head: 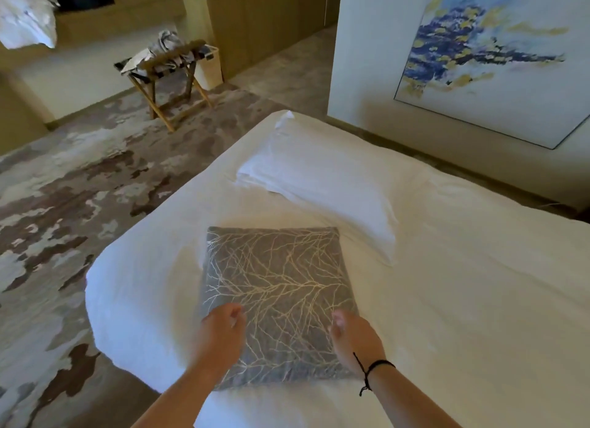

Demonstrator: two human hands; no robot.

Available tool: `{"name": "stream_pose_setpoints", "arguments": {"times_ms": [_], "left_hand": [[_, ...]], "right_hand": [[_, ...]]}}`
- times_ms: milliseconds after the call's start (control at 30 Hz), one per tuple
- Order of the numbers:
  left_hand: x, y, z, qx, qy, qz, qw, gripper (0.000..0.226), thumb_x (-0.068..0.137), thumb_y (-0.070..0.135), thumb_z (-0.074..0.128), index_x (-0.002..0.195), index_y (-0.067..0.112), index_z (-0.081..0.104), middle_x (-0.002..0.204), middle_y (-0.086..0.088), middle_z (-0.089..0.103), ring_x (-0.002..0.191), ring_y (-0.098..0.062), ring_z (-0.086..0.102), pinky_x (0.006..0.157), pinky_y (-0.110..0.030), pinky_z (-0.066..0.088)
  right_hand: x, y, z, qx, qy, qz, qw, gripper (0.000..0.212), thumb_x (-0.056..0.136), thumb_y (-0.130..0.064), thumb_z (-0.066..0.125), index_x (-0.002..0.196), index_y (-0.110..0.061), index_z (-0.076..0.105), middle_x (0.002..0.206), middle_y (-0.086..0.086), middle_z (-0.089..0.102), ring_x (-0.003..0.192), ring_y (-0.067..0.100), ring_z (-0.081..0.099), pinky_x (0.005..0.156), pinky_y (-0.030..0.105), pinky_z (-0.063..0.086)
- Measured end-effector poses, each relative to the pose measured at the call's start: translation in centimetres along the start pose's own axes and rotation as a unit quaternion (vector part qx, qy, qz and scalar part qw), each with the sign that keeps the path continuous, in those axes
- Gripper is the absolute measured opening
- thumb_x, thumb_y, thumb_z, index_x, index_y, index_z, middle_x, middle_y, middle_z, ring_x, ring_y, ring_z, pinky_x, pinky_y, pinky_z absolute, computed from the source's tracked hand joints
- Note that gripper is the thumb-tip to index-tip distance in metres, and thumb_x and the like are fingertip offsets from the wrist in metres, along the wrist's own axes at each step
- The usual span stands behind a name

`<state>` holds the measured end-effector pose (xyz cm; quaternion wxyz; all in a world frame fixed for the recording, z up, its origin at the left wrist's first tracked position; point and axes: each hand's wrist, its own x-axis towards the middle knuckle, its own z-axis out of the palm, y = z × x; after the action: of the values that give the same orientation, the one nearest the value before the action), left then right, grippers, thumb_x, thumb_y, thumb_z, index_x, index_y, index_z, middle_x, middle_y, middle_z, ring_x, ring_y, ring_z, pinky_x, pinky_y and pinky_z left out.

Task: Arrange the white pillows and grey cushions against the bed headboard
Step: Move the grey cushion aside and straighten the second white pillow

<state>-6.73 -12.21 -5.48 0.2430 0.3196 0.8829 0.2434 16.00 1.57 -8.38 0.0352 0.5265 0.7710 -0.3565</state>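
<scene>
Two hands reach over the near edge of the bed [479, 284]. Your left hand [220, 331] is above the near left corner of the grey cushion [277, 287], with the fingers curled inward and loosely bunched. Your right hand [354, 335] is above the near right part of the same cushion, also with the fingers curled in. Both hands are motion-blurred, so you cannot tell whether either one grips the fabric or only hovers over it. A black cord bracelet [370, 370] circles your right wrist.

The grey cushion lies flat on the white bed cover, near the left side of the bed. It carries a pale branch pattern across its top face. A white pillow [319, 178] lies flat on the cover just beyond the cushion, angled toward the far corner of the bed. Its near corner sits close to the cushion's far right corner; contact cannot be confirmed.

A framed abstract painting [491, 53] in blue and yellow hangs on the wall beyond the bed. A folding wooden luggage rack [169, 73] stands on the patterned carpet [64, 188] to the left, with cloth items piled on it. A white bin [209, 66] stands just beside the rack.
</scene>
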Motion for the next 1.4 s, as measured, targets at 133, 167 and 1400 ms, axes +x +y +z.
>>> {"name": "stream_pose_setpoints", "arguments": {"times_ms": [133, 167, 1400], "left_hand": [[8.6, 0.7, 5.2, 0.053, -0.066, 0.061, 0.995, 0.033, 0.096, 0.038, 0.052, 0.128, 0.034, 0.054, 0.127, 0.005, 0.062, 0.108, -0.016, 0.060, 0.089, -0.041, 0.054], [10.8, 1.0, 6.5, 0.079, -0.086, 0.081, 0.990, 0.036, 0.096, 0.039, 0.049, 0.132, 0.035, 0.050, 0.134, 0.005, 0.058, 0.113, -0.017, 0.058, 0.090, -0.042, 0.053], [36.2, -0.3, 27.3, 0.141, -0.002, 0.297, 0.944, 0.056, 0.093, 0.048, 0.033, 0.139, 0.020, 0.048, 0.143, -0.007, 0.051, 0.136, -0.029, 0.040, 0.118, -0.046, 0.022]], "right_hand": [[6.1, -0.2, -0.1, -0.057, 0.006, 0.041, 0.998, 0.038, 0.099, -0.034, 0.041, 0.137, -0.028, 0.045, 0.123, -0.004, 0.062, 0.104, 0.015, 0.062, 0.086, 0.032, 0.053], [7.5, -0.1, -0.1, -0.062, 0.013, 0.056, 0.996, 0.039, 0.099, -0.034, 0.040, 0.137, -0.029, 0.043, 0.125, -0.004, 0.060, 0.105, 0.016, 0.061, 0.086, 0.033, 0.052], [46.7, 14.3, -5.3, -0.412, 0.160, -0.061, 0.895, 0.072, 0.080, 0.002, 0.045, 0.142, -0.034, 0.032, 0.098, 0.010, 0.064, 0.084, 0.037, 0.062, 0.057, 0.037, 0.043]]}}
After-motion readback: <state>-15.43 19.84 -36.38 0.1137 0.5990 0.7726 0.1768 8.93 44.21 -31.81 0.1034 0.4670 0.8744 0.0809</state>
